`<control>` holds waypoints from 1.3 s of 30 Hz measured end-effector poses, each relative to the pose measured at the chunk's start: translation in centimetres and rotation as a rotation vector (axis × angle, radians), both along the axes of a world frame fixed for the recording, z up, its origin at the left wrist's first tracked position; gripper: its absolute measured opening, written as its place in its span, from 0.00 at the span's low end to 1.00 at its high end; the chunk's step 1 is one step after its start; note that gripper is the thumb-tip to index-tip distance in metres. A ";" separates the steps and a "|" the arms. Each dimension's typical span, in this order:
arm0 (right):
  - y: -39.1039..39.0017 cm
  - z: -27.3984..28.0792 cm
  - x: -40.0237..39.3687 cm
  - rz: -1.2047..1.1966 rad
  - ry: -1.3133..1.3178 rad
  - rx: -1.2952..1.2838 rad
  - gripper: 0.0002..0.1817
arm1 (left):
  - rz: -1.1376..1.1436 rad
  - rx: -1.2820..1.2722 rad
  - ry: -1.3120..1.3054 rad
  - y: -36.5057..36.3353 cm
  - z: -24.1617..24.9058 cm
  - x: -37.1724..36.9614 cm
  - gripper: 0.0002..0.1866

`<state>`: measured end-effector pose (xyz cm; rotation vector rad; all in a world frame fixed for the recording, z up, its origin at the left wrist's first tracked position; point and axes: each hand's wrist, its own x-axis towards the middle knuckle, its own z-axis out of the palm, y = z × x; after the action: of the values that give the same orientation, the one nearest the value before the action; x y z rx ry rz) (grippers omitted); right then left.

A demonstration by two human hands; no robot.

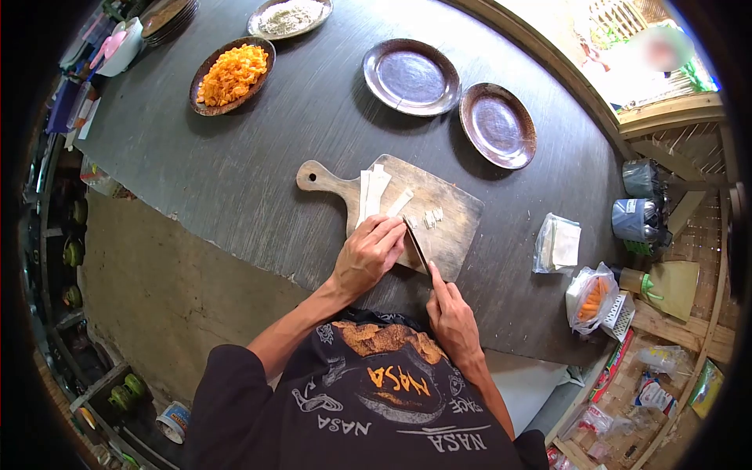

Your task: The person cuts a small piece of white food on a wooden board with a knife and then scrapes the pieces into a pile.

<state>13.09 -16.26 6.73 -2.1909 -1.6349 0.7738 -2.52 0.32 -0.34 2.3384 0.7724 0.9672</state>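
A wooden cutting board [450,196] with a holed handle lies on the dark table. Pale flat strips [374,188] rest across its left part, and another pale strip [400,202] runs up from beneath my left fingertips. My left hand [370,249] is closed, with bent fingers pressing that strip to the board. In my right hand [452,313] is a knife [417,244], gripped by its handle, its blade right beside my left fingertips. Small cut pieces [432,217] lie on the board to the right of the blade.
Two brown plates [411,77] [498,125] stand beyond the board. Farther left are a dish of chopped orange food [233,74] and a dish of white powder [290,16]. A packet of pale sheets [558,244] and a bag of carrots [592,299] lie at right. A person is outside the window.
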 end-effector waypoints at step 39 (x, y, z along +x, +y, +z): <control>0.0 -0.5 0.2 0.014 0.024 0.045 0.35 | 0.003 -0.009 -0.020 0.1 -0.2 0.0 0.18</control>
<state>13.31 -16.21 6.25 -2.1337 -1.6414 0.7563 -2.53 0.45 -0.54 2.3165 0.7712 0.9851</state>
